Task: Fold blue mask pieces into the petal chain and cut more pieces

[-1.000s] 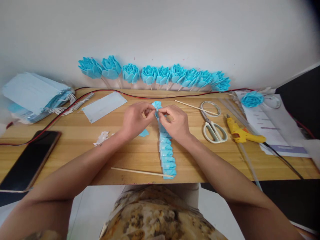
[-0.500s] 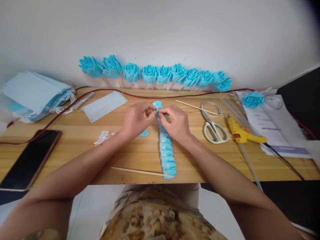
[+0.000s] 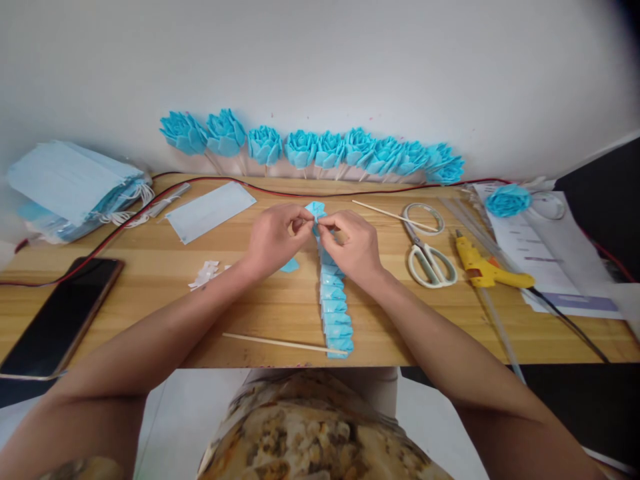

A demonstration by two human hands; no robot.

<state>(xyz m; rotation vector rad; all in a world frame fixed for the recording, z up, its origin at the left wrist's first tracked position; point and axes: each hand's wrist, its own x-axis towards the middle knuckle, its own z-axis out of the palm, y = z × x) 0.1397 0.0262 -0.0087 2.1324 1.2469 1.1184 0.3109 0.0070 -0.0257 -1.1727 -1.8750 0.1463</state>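
A long strip of overlapping blue folded petals (image 3: 334,300) runs from the table's front edge up beneath my hands. At its far end, my left hand (image 3: 277,233) and my right hand (image 3: 350,240) meet with thumbs and forefingers pinched. Between the fingertips is a blue petal (image 3: 315,211), part of it showing above them; the exact grip is hidden. A thin wooden stick (image 3: 280,343) lies with its right end across the strip's near end. Beside my left wrist are a loose blue piece (image 3: 290,266) and small white scraps (image 3: 205,274).
Blue paper-like flowers on sticks (image 3: 303,150) lean along the wall. To the right lie scissors (image 3: 433,263), a tape roll (image 3: 430,217), a yellow glue gun (image 3: 487,265) and papers (image 3: 530,247). On the left are a phone (image 3: 63,320), a flat sheet (image 3: 213,212) and stacked face masks (image 3: 70,183).
Both hands keep the same pinch at the strip's far end. The whole view has shifted very slightly; nothing else visibly moved.
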